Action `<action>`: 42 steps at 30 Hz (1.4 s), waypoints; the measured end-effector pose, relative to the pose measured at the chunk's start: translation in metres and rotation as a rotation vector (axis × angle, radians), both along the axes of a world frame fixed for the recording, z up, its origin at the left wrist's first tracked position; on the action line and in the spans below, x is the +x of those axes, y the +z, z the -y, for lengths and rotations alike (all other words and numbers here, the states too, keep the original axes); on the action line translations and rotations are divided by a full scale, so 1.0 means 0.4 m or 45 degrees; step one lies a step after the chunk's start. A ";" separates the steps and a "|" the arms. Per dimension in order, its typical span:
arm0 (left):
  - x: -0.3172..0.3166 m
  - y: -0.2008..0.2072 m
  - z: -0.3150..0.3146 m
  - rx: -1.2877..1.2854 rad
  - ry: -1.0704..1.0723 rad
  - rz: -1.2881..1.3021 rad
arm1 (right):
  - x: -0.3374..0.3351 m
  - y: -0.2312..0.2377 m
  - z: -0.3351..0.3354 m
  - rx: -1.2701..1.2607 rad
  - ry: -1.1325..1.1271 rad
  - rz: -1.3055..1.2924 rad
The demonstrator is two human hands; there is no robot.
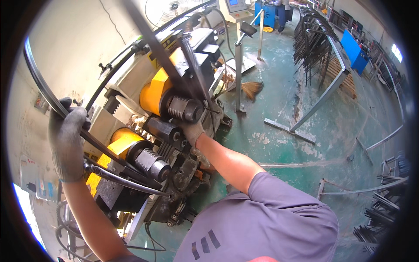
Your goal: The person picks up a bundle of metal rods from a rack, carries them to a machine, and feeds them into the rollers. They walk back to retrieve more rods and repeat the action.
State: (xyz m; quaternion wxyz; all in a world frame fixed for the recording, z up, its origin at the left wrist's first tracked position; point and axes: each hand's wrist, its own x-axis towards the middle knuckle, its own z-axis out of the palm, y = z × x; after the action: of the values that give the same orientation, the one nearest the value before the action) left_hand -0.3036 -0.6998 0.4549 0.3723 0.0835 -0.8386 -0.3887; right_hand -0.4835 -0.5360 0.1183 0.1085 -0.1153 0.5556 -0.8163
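Note:
My left hand (69, 142), in a grey work glove with dark fingertips, is closed round a long dark metal bar (43, 89). The bar curves up at the far left and runs down toward the machine's lower roller. My right hand (192, 132), also gloved, reaches in at the machine beneath the upper ridged roller (185, 109); its fingers are hidden behind a black block (162, 130). The lower ridged roller (152, 164) protrudes from a yellow housing (126, 142). Another dark bar (152, 41), blurred, slants from the top edge down to the upper roller.
A flexible hose (124, 178) crosses near my left wrist. Beyond the machine stand a control panel (235, 6) on a post and a broom head (252, 90). A metal rack (321, 100) holds many dark bars at right; more bars (384, 212) lie lower right. Another person (283, 15) stands far back.

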 end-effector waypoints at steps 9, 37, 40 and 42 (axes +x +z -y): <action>0.008 -0.010 0.025 0.045 -0.069 -0.004 | -0.016 -0.037 0.016 0.051 0.014 -0.085; 0.020 0.005 -0.011 -0.076 0.075 0.006 | -0.010 -0.018 -0.001 0.181 0.011 -0.112; 0.024 0.010 -0.022 -0.106 0.095 0.032 | -0.009 -0.021 0.000 0.189 -0.012 -0.147; 0.025 0.012 -0.025 -0.103 0.126 0.048 | -0.009 -0.027 0.002 0.176 -0.032 -0.167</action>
State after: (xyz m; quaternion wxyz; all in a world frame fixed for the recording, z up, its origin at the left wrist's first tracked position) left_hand -0.2936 -0.6898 0.4597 0.3783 0.1171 -0.8553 -0.3341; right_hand -0.4869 -0.5367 0.1075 0.0692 -0.1537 0.6180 -0.7679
